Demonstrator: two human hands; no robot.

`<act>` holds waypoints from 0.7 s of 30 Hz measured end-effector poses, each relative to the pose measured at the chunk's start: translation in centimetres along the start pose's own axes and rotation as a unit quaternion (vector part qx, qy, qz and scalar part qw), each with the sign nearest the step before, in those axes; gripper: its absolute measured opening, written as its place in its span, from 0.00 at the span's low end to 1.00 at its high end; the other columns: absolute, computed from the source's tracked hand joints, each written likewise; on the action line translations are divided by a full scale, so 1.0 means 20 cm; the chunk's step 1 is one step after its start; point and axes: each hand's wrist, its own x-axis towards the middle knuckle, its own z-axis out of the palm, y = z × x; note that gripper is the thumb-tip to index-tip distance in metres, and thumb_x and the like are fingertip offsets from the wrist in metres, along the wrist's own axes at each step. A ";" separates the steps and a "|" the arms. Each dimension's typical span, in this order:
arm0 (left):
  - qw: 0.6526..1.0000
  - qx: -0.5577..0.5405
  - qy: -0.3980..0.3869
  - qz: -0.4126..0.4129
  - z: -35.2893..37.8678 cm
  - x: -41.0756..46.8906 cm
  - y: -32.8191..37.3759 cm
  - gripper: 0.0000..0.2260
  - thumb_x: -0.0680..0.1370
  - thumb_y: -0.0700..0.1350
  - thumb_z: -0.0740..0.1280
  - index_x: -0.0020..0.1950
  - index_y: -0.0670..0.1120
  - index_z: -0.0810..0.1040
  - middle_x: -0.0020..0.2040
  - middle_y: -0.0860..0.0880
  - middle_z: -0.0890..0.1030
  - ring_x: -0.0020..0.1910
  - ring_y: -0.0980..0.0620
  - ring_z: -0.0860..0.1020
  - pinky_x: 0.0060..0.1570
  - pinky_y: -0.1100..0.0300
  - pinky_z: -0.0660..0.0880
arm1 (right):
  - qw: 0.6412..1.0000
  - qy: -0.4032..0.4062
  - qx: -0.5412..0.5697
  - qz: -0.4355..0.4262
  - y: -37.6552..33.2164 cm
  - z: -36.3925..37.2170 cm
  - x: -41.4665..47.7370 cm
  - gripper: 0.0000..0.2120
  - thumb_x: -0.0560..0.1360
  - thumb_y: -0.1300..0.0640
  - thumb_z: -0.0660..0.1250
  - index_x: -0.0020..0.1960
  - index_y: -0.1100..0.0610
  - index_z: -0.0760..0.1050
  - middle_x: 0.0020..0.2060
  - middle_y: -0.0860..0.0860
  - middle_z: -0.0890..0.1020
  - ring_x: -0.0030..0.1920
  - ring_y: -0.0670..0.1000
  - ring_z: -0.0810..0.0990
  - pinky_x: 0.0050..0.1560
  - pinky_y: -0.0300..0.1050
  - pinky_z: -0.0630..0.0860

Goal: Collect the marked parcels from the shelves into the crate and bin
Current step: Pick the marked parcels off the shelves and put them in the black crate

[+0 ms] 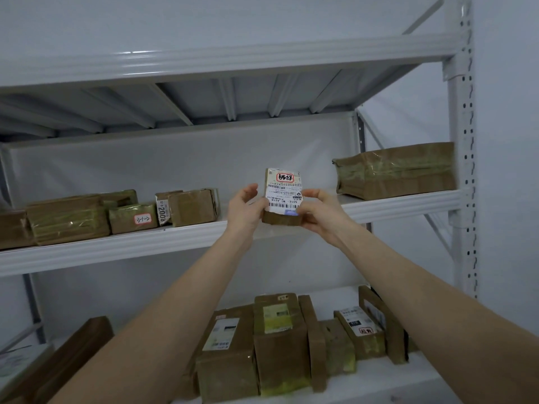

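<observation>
I am gripping a small labelled parcel [282, 196] with my left hand [245, 207] and right hand [319, 212], raised before the middle shelf [116, 247].

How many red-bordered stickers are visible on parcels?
3: on the held parcel, on a small middle-shelf parcel at left, on a lower-shelf parcel at right. Others may be hidden.

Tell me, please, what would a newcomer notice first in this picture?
First, the small parcel held up in the centre, the left hand and right hand gripping its sides; its white label carries a red-bordered handwritten sticker. Next, the large taped parcel lying at the right of the middle shelf, and the cluster of brown parcels standing on the shelf below.
</observation>
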 end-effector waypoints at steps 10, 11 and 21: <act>0.989 0.017 -0.104 -0.103 -0.01 -0.03 -0.03 0.27 0.75 0.39 0.69 0.73 0.46 0.65 0.60 0.46 0.80 0.52 0.48 0.80 0.53 0.53 0.76 | 0.995 0.053 0.078 0.017 0.03 0.02 -0.03 0.33 0.74 0.72 0.64 0.75 0.57 0.57 0.52 0.59 0.81 0.46 0.55 0.82 0.47 0.49 0.79; 0.986 0.003 -0.103 -0.130 0.00 -0.04 -0.04 0.27 0.75 0.40 0.70 0.72 0.43 0.66 0.56 0.45 0.81 0.50 0.47 0.80 0.52 0.52 0.78 | 0.994 0.051 0.099 0.019 0.04 0.02 -0.04 0.34 0.74 0.72 0.64 0.76 0.58 0.55 0.53 0.60 0.81 0.47 0.55 0.82 0.48 0.49 0.79; 0.990 0.053 -0.084 -0.103 -0.12 0.02 0.13 0.21 0.74 0.32 0.68 0.65 0.44 0.70 0.53 0.49 0.82 0.48 0.48 0.81 0.44 0.49 0.80 | 0.964 0.076 -0.204 -0.155 0.00 -0.09 -0.04 0.43 0.70 0.60 0.75 0.77 0.48 0.55 0.72 0.55 0.65 0.69 0.54 0.68 0.69 0.52 0.67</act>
